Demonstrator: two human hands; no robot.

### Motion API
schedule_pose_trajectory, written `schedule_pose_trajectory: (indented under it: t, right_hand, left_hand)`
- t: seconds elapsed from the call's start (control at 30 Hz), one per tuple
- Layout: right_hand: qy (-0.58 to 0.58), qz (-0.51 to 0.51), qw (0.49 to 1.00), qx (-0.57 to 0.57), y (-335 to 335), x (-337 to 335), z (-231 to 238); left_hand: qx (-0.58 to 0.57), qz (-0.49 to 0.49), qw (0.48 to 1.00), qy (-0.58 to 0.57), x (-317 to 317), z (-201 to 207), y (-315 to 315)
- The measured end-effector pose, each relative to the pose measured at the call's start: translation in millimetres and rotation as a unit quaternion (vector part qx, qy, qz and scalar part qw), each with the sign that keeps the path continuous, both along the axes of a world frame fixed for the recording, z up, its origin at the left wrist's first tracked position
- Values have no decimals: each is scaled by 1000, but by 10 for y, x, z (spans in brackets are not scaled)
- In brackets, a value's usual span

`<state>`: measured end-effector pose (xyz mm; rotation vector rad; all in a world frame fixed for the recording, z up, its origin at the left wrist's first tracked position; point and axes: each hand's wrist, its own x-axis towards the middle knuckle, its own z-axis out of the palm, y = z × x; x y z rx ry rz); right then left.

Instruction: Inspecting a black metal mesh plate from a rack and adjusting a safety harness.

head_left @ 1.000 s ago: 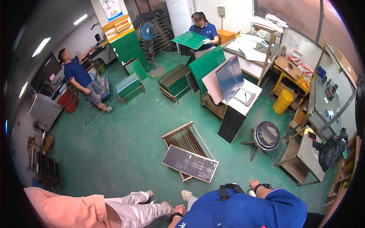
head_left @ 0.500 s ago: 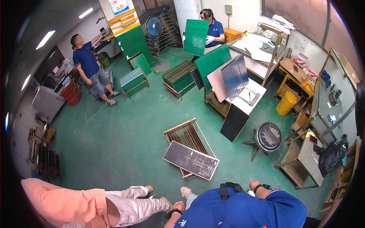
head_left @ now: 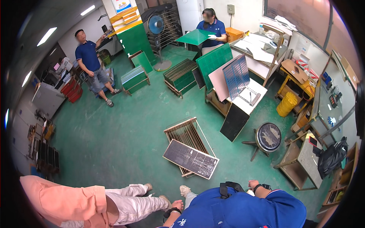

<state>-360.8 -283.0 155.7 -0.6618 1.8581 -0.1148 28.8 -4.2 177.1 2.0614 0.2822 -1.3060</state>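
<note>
My left hand point(head_left: 177, 205) hangs beside my blue shirt, a dark band at its wrist. Its fingers are curled in, and I see nothing in them. On the other side of me, my right hand point(head_left: 253, 184) hangs with closed fingers and a dark wristband; nothing shows in its grip. Neither hand touches anything on the floor ahead. Closest in front of me is a dark speckled board point(head_left: 191, 158) with a pale rim, lying aslant across a slatted wooden rack point(head_left: 186, 133).
A person in an orange top point(head_left: 72, 203) stands at my left. A round stool point(head_left: 268, 137) and a bench with upright panels point(head_left: 245, 97) are ahead right. Farther off, a co-worker point(head_left: 212, 28) handles a green board point(head_left: 195, 37); another person point(head_left: 89, 57) stands far left.
The seated co-worker has tipped the green board from upright to nearly flat. The standing person at far left has turned the head and shifted slightly. My hands have hardly moved.
</note>
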Motion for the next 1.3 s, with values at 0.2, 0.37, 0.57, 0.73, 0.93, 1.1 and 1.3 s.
schedule_pose_trajectory:
  t: [0.2,0.37,0.57,0.73,0.93,1.1,1.3]
  right_hand:
    - [-1,3,1000,5,-22,-9,-3]
    - [-2,5,1000,1,-25,4,35]
    - [-3,4,1000,0,-24,43,115]
    - [-10,7,1000,-3,13,-39,-25]
    - [-11,10,1000,-5,9,-20,28]
    - [-3,11,1000,-2,0,-11,7]
    - [-7,6,1000,0,-4,-14,-40]
  left_hand:
    - [3,-11,1000,0,-22,137,-42]
    - [-10,-11,1000,16,-1,103,-18]
    - [4,8,1000,4,-23,136,-61]
    - [6,-2,1000,-2,-48,151,-67]
    - [12,-3,1000,-3,-56,185,-78]
    - [-3,2,1000,-1,-44,16,6]
    - [1,5,1000,-1,-49,72,-46]
